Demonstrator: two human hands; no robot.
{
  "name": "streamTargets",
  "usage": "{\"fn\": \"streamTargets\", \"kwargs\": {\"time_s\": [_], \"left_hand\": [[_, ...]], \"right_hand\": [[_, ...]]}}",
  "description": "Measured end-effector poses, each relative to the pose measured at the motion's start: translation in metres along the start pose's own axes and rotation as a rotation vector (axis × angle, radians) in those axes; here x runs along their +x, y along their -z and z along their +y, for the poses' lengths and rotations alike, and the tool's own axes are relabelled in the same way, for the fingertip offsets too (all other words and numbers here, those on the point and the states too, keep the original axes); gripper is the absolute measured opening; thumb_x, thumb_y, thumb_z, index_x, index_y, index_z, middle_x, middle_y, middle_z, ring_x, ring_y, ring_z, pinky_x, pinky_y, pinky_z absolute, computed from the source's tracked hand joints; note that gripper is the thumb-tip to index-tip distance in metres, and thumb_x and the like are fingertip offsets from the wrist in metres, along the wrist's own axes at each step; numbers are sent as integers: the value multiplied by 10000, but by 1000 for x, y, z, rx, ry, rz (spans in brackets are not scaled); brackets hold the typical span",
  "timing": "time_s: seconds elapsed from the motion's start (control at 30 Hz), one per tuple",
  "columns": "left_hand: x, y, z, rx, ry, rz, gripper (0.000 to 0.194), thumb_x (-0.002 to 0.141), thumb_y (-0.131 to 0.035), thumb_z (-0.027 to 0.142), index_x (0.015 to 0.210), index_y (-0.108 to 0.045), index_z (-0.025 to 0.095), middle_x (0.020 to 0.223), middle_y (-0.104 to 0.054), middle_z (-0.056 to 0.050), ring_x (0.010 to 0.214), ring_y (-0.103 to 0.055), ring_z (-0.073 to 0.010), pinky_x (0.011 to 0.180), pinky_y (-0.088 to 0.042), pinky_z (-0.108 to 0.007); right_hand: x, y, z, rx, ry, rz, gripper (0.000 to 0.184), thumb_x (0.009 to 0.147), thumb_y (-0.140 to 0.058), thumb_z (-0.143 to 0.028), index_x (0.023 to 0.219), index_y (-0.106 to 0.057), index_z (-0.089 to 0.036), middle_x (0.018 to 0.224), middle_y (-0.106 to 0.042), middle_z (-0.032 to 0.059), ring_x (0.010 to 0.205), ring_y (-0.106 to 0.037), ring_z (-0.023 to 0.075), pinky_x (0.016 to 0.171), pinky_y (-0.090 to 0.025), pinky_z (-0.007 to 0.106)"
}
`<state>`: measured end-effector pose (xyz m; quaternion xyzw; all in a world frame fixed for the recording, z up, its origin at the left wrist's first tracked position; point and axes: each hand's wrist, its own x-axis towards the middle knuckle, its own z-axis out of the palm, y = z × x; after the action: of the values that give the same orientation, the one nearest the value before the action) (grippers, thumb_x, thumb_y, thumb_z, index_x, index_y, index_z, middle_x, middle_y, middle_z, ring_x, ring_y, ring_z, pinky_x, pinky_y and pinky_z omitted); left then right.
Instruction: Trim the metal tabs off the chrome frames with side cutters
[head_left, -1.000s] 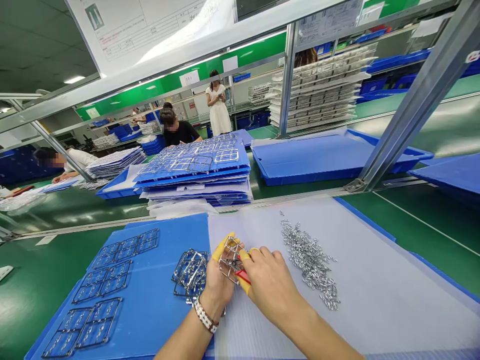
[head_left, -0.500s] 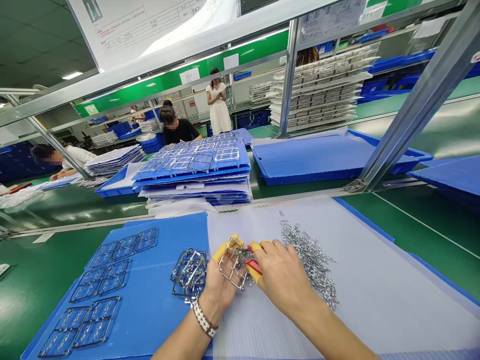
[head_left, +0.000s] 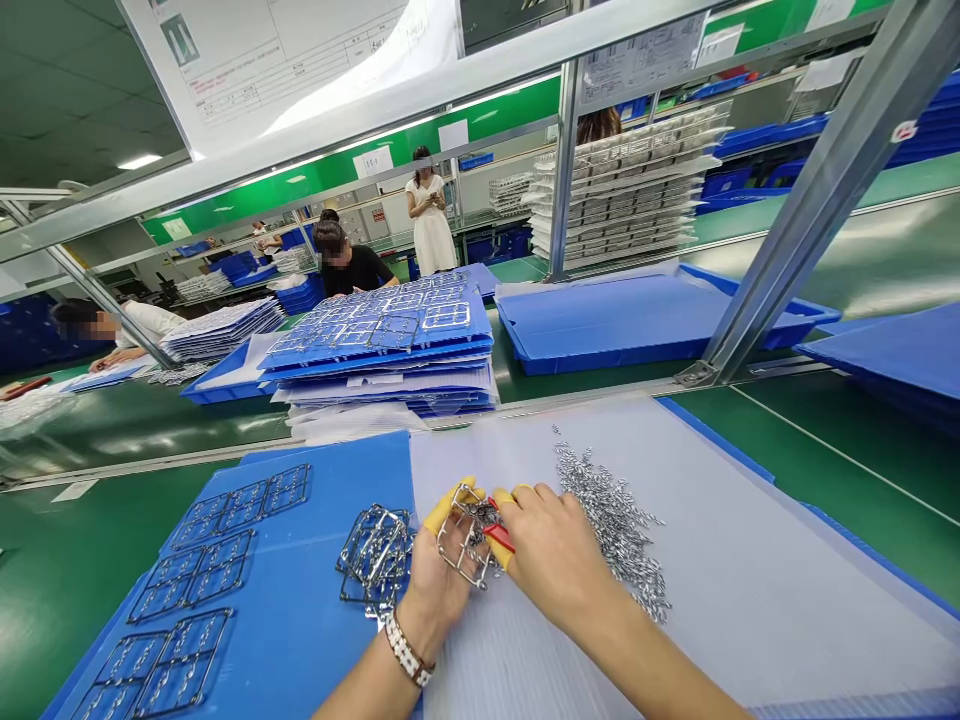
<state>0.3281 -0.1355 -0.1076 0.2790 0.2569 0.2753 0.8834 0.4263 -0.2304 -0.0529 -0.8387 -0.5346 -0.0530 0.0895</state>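
My left hand (head_left: 441, 572), with yellow finger covers, holds a small shiny sprue frame (head_left: 477, 580) upright at the middle of the bench. My right hand (head_left: 559, 560), also in yellow finger covers, is closed around red-handled nippers (head_left: 499, 538). The nipper jaws are at the frame's inner parts, partly hidden by my fingers. Just right of my hands lies a loose heap of small silvery parts (head_left: 611, 510) on a whitish sheet (head_left: 735, 560). Left of my left hand is a jumbled pile of sprue frames (head_left: 375, 550).
More sprue frames (head_left: 187, 575) lie in rows on a blue sheet (head_left: 300, 630). Behind the bench rail stand a stack of loaded blue sheets (head_left: 390, 345) and a blue tray (head_left: 600, 325). A slanted metal post (head_left: 810, 200) rises at right. Several people are farther back.
The camera view has shifted slightly. My left hand still holds the frame, and the nippers in my right hand have their red handles turned a little against it.
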Motion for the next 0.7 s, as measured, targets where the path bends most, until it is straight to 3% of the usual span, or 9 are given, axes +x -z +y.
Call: {"fn": "streamTargets", "kwargs": {"time_s": [0.3, 0.53, 0.7], "left_hand": [[-3, -2, 2, 10, -19, -13, 310, 776, -590, 224, 1076, -652, 178, 1094, -648, -94, 951, -604, -215, 734, -499, -317], [-4, -9, 11, -131, 72, -87, 275, 843, -517, 302, 1052, -642, 173, 1086, -639, -94, 1052, -569, -271, 801, -503, -445], [-5, -9, 11, -134, 79, -83, 255, 848, -516, 286, 1038, -642, 172, 1063, -645, -82, 1051, -569, -269, 777, -510, -427]], "right_hand": [[-3, 2, 2, -36, 20, 24, 155, 816, -578, -241, 960, -611, -196, 858, -651, 56, 816, -588, 219, 681, -327, 338], [-20, -10, 18, -55, -19, 39, 161, 810, -590, -305, 931, -597, -199, 858, -634, 56, 845, -551, 217, 696, -295, 339], [-19, -12, 15, -57, -15, 15, 194, 807, -591, -317, 956, -594, -192, 880, -633, 61, 870, -540, 229, 714, -284, 347]]}}
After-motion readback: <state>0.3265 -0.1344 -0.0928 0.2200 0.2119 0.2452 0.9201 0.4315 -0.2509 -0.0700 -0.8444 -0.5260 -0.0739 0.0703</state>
